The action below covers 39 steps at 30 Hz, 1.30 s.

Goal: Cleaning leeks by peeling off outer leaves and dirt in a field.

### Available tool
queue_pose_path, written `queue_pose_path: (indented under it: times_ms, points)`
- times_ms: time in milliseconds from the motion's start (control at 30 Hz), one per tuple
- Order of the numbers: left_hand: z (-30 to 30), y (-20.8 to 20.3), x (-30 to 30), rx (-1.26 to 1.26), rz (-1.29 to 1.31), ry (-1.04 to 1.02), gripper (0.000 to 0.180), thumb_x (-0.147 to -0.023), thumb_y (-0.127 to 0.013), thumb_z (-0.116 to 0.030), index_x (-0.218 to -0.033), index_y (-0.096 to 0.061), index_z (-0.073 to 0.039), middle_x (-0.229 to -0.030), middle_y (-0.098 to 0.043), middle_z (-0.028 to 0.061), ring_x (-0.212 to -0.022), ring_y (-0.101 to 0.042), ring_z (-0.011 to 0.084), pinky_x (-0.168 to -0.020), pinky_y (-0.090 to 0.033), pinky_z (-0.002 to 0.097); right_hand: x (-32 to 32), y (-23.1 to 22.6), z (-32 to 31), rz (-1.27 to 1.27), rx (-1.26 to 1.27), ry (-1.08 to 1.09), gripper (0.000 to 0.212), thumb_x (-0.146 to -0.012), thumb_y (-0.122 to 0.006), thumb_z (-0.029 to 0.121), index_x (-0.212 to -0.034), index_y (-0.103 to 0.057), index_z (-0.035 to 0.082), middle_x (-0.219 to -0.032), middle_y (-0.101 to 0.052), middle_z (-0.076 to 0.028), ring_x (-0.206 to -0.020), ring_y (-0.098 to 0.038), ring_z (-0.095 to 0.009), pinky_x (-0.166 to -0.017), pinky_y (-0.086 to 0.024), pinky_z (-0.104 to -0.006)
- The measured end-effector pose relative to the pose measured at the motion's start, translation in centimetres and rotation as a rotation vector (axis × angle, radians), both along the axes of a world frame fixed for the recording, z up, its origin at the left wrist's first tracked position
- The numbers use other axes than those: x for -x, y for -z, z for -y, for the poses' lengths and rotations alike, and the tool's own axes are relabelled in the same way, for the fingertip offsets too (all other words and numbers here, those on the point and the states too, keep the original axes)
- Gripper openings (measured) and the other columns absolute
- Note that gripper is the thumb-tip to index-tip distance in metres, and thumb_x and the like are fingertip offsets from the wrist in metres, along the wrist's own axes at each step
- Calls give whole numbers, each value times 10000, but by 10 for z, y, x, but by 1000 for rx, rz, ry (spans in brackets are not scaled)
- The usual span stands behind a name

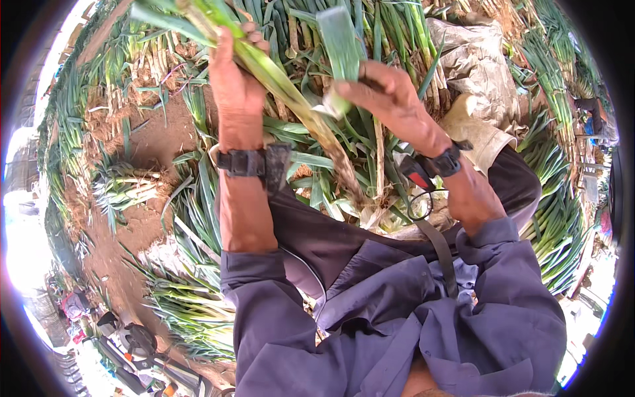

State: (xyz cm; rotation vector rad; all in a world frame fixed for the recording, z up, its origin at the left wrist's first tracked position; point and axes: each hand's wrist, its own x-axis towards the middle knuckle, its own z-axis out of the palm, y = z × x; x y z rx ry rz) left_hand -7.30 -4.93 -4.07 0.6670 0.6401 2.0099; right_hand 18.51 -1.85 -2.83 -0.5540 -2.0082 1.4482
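My left hand (233,78) grips a long leek stalk (291,99) near its green top; the stalk slants down to the right toward my lap, its root end dirty. My right hand (390,99) is closed on a strip of green outer leaf (340,49) pulled away from that stalk and standing upward. Both wrists wear dark bands, and my blue sleeves are rolled up. A pile of green trimmings (344,178) lies under the stalk, on and beyond my dark apron.
Bundles of leeks (192,291) lie on the brown soil to the left and all around. A crumpled tan sack (479,73) lies at the upper right. More leeks (555,218) are stacked on the right. A motorbike (139,344) stands at the lower left.
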Motion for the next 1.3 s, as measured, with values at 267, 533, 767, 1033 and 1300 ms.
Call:
queue_pose_path:
  times_ms: [267, 533, 767, 1033, 1300]
  points:
    - [-13, -4, -16, 50, -20, -95, 490, -1030, -444, -567, -1108, -510, -88, -971, -625, 100, -791, -555, 189, -738, -507, 323, -157, 190, 17, 1199, -178, -486, 268, -928, -634, 288, -857, -682, 34, -782, -642, -171, -781, -664, -336, -721, -510, -432]
    - [-32, 8, -34, 135, 69, -108, 687, -1009, -403, -640, -1339, -430, -38, -1096, -592, 180, -999, -584, 267, -961, -494, 394, 17, 51, -8, 173, -391, 279, 334, -907, -728, 253, -1124, -651, 11, -935, -644, -164, -818, -657, -318, -710, -521, -400]
    - [-40, 18, -27, 49, 31, -158, 612, -956, -639, -489, -1291, -513, 8, -1210, -611, 151, -1112, -584, 262, -1042, -480, 423, 42, 55, -24, 224, -448, 319, 216, -905, -718, 179, -1027, -621, 29, -876, -664, -104, -778, -686, -210, -711, -557, -371]
    - [-20, 2, -23, 119, 131, -302, 492, -962, -646, -450, -1225, -559, -44, -1054, -613, 152, -967, -620, 264, -852, -568, 402, -80, 144, -28, 751, -319, 395, 307, -880, -663, 317, -942, -538, 44, -855, -636, -221, -873, -611, -451, -744, -459, -539]
    - [-13, -5, -4, -214, 271, -7, 606, -835, -774, -485, -1200, -590, -38, -1002, -626, 148, -1000, -609, 300, -977, -530, 438, -247, 272, -29, 1154, -292, 331, 354, -876, -691, 331, -1059, -685, 29, -1021, -697, -210, -956, -678, -376, -823, -524, -466]
